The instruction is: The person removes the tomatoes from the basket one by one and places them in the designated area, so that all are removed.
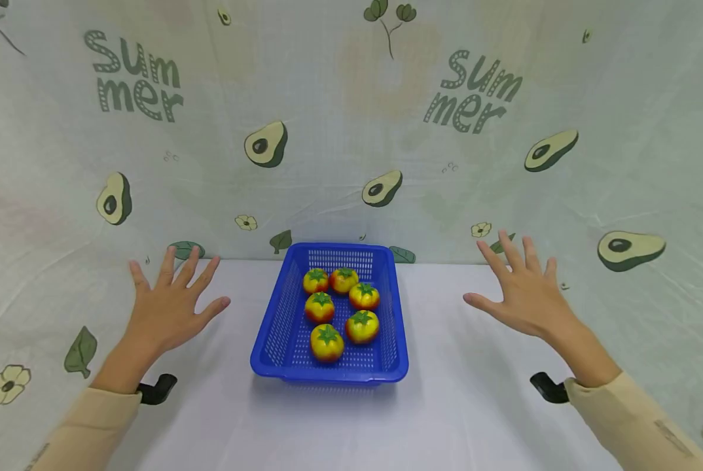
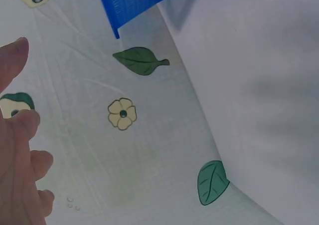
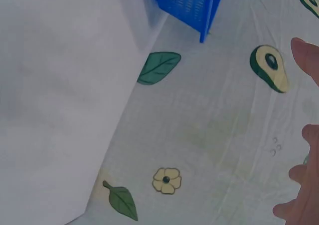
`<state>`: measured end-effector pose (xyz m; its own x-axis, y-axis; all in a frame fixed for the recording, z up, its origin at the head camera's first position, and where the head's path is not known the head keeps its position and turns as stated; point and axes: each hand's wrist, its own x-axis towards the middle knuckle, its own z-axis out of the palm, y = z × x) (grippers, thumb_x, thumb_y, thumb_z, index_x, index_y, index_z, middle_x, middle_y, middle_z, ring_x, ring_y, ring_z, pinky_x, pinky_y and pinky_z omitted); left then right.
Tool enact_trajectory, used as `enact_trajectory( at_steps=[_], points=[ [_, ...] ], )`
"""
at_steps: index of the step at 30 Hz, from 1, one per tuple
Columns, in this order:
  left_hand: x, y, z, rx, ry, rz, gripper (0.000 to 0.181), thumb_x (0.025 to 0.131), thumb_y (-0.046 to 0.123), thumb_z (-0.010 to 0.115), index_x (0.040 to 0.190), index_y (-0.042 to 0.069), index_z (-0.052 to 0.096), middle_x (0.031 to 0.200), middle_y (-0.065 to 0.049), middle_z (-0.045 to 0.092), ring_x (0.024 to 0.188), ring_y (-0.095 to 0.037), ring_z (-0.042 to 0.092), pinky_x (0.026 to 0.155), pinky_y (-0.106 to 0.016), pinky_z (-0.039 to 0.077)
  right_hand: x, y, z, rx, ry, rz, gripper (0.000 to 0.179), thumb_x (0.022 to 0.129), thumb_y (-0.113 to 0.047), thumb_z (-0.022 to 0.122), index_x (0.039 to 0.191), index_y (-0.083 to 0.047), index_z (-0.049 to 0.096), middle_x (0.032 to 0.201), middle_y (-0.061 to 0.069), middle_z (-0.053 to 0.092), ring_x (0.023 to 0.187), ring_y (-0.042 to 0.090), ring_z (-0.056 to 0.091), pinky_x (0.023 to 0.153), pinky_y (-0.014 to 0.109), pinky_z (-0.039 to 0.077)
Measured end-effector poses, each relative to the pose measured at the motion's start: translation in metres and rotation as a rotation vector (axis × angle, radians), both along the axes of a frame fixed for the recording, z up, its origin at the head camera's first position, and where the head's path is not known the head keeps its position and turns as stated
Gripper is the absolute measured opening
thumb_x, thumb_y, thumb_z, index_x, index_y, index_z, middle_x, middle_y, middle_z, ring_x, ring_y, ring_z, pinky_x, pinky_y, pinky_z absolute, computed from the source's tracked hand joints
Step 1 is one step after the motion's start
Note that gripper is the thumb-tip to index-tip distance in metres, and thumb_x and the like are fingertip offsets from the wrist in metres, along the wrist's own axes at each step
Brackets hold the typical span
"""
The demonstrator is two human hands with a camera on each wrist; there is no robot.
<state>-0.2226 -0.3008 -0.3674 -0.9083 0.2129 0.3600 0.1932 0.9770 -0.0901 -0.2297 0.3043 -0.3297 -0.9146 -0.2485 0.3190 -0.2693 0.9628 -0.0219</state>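
Six fruits (image 1: 362, 327) in a blue basket (image 1: 340, 375), left grip (image 1: 165, 315) and right grip (image 1: 527, 297) spread, empty.

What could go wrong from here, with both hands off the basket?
The yellow-red fruits sit loose in the blue basket, so they could roll together if it is tilted.
The basket's far end is near the back edge of the white table; a push away might send it over.
The left hand and right hand are both clear of the basket, so nothing would steady it if bumped.
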Motion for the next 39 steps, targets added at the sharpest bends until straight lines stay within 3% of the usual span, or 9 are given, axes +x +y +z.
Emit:
enact_trajectory(
  at_steps=[10,21,30,39],
  points=[
    [0.004,0.018,-0.007,0.072,-0.019,-0.049,0.09,0.101,0.067,0.054,0.17,0.018,0.025,0.174,-0.024,0.02,0.16,-0.055,0.001,0.111,-0.082,-0.02,-0.011,-0.038,0.011,-0.012,-0.039,0.126,0.105,0.092,-0.069,0.068,0.172,-0.023,0.016,0.178,0.019,0.005,0.158,0.058,0.005,0.111,0.089,0.014],
    [0.003,0.039,-0.016,0.235,-0.113,-0.096,0.089,0.103,0.064,0.056,0.171,0.016,0.022,0.174,-0.023,0.021,0.156,-0.06,0.012,0.11,-0.091,0.006,-0.026,-0.078,0.014,-0.093,-0.131,0.266,0.1,0.095,-0.064,0.069,0.171,-0.023,0.02,0.178,0.017,0.011,0.159,0.052,0.018,0.113,0.081,0.029],
    [0.004,0.049,-0.029,0.481,-0.244,-0.132,0.087,0.105,0.056,0.057,0.172,0.017,0.016,0.175,-0.023,0.016,0.158,-0.058,0.011,0.111,-0.089,0.012,-0.041,-0.107,0.02,-0.201,-0.269,0.381,0.099,0.093,-0.058,0.076,0.171,-0.027,0.023,0.178,0.014,0.01,0.16,0.047,0.016,0.115,0.079,0.031],
    [0.006,0.056,-0.041,0.663,-0.332,-0.17,0.085,0.107,0.048,0.06,0.172,0.015,0.016,0.175,-0.023,0.017,0.159,-0.053,0.017,0.118,-0.08,0.02,-0.057,-0.137,0.023,-0.234,-0.377,0.516,0.096,0.094,-0.048,0.078,0.17,-0.021,0.027,0.176,0.02,0.016,0.159,0.048,0.021,0.119,0.075,0.029]
  ],
)
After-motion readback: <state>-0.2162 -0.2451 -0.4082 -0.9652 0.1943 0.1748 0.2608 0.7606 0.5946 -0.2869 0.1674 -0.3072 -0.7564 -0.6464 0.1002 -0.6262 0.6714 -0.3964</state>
